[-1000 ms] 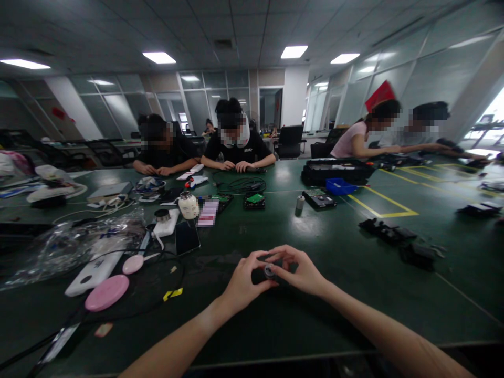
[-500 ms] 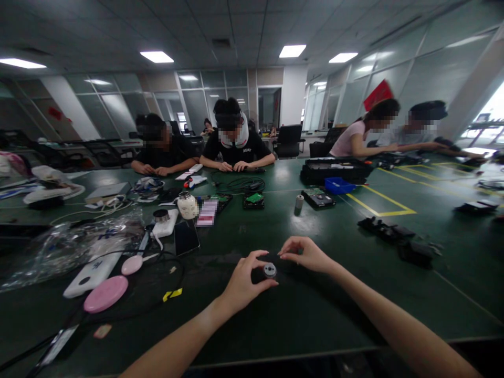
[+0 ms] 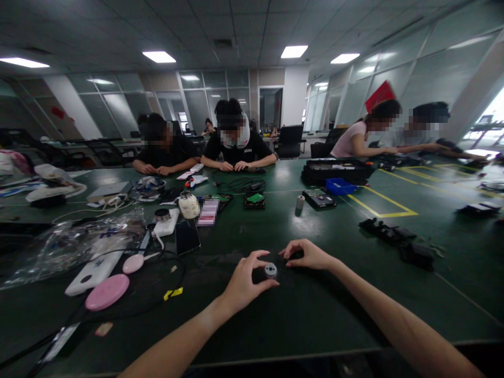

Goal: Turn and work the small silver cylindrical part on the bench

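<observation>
A small metal cylinder (image 3: 271, 270), its round grey end facing up with dark holes, is between the thumb and forefinger of my left hand (image 3: 246, 275). Those two fingers are spread around it, with a visible gap between the forefinger and the cylinder. Just to the right, my right hand (image 3: 309, 255) has its fingers curled, thumb and forefinger close together near the cylinder. Something small and dark may be at those fingertips, too small to name. Further back, a similar light grey cylinder (image 3: 300, 202) stands upright on the green table (image 3: 334, 315).
Left are a pink round case (image 3: 107, 292), a phone (image 3: 187, 237), a white jar (image 3: 188, 205), cables and clear plastic wrap (image 3: 98, 236). Circuit-board units (image 3: 319, 198), a blue bin (image 3: 340, 186) and black parts (image 3: 417, 254) lie beyond and right. Several people sit around the table.
My right hand has shifted slightly, its thumb and fingers now more curled with a dark gap showing between them. My left hand and the cylinder stay nearly in place.
</observation>
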`<move>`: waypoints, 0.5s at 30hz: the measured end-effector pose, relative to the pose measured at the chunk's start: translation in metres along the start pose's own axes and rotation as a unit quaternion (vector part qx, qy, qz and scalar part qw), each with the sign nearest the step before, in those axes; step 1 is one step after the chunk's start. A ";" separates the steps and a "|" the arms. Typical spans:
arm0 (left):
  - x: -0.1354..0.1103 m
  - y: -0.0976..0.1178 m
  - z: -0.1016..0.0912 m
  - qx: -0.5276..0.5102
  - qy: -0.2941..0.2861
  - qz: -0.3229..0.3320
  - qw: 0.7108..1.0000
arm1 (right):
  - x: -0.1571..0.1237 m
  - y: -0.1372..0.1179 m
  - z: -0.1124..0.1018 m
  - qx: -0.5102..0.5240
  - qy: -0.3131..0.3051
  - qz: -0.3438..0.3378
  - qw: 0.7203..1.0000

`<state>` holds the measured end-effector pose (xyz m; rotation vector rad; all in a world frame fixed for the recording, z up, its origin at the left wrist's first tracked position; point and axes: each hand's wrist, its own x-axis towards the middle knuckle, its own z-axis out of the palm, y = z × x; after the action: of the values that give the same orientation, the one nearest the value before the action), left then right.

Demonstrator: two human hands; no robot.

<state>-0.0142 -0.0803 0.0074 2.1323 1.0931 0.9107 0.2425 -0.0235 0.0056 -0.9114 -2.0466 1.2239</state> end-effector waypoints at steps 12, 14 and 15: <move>0.000 -0.004 0.003 -0.009 0.002 0.005 1.000 | 0.001 -0.032 0.053 0.126 0.187 -0.125 0.966; 0.000 -0.005 0.004 -0.015 0.003 0.008 1.000 | -0.001 -0.039 0.062 0.118 0.180 -0.140 0.966; 0.000 -0.005 0.004 -0.017 0.005 0.008 1.000 | -0.002 -0.042 0.064 0.108 0.177 -0.143 0.968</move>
<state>-0.0134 -0.0779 0.0013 2.1142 1.0608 0.9418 0.1845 -0.0723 0.0164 -0.6498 -1.6547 1.0193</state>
